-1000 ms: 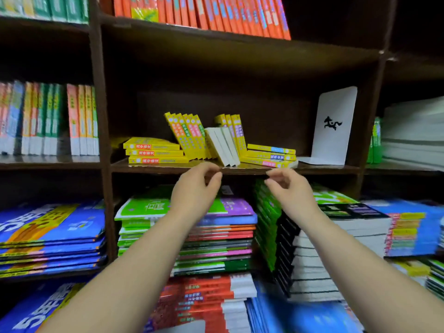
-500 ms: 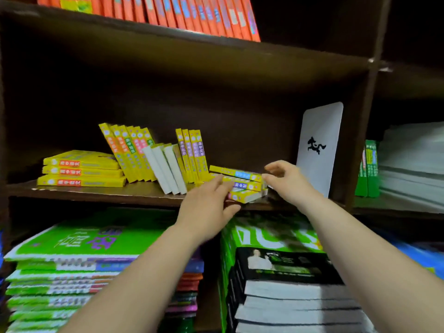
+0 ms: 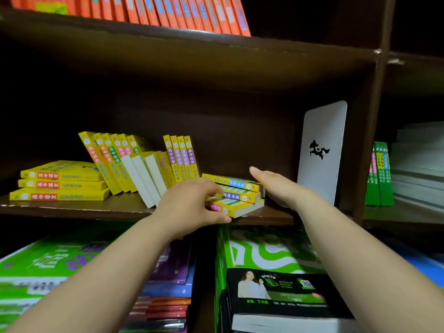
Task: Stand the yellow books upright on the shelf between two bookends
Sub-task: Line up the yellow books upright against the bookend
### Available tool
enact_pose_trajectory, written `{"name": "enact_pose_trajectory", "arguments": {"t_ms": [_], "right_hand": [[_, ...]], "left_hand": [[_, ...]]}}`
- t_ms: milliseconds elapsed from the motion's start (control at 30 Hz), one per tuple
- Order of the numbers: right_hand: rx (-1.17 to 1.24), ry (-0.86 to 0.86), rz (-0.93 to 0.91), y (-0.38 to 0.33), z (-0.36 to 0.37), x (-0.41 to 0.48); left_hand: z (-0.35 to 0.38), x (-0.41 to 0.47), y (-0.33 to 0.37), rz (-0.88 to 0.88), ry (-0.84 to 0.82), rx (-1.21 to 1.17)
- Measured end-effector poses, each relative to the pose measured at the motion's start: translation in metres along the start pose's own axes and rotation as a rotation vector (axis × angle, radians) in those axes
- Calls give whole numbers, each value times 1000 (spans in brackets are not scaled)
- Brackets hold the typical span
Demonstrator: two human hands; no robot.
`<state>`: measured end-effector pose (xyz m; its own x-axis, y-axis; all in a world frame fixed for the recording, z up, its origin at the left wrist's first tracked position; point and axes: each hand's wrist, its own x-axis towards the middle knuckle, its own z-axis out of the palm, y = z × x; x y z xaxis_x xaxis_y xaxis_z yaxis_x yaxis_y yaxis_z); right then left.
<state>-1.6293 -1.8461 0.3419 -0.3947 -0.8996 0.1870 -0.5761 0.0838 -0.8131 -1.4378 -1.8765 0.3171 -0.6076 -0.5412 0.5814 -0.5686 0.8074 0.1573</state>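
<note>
A flat stack of three yellow books (image 3: 240, 195) lies on the brown shelf (image 3: 72, 208), right of centre. My left hand (image 3: 192, 203) grips the stack's left end, fingers over the top and thumb under the bottom book. My right hand (image 3: 276, 186) lies flat with straight fingers against the stack's right end. A white bookend (image 3: 322, 152) with a black horse stands upright just right of that hand. Several yellow books (image 3: 108, 162) lean to the left; others (image 3: 181, 157) stand nearly upright behind my left hand. Another flat yellow stack (image 3: 60, 183) lies at far left.
Orange books (image 3: 168, 10) fill the shelf above. Green books (image 3: 379, 174) stand in the compartment to the right, past the wooden divider (image 3: 367, 140). Below the shelf lie piles of green and purple books (image 3: 72, 260) and a green pile topped by a black book (image 3: 276, 289).
Both hands rose from below the shelf edge to the right-hand flat stack. The left hand took hold of its left end; the right hand came flat against its right end.
</note>
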Motion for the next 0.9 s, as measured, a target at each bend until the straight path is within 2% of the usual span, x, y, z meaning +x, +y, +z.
{"name": "enact_pose_trajectory", "arguments": {"t_ms": [67, 133, 367, 500, 700, 900], "right_hand": [[56, -81, 56, 0, -1, 2], [5, -106, 76, 1, -2, 5], [-9, -49, -66, 1, -6, 1], [-117, 7, -122, -3, -5, -6], [-125, 52, -120, 1, -5, -15], [-69, 56, -127, 2, -9, -21]], "left_hand": [[-4, 5, -1, 7, 8, 10], [-5, 10, -4, 20, 2, 7], [-7, 21, -9, 113, -73, -44], [-7, 30, -6, 138, -35, -123], [-2, 37, 2, 146, -94, 1], [1, 44, 6, 162, -50, 79]]}}
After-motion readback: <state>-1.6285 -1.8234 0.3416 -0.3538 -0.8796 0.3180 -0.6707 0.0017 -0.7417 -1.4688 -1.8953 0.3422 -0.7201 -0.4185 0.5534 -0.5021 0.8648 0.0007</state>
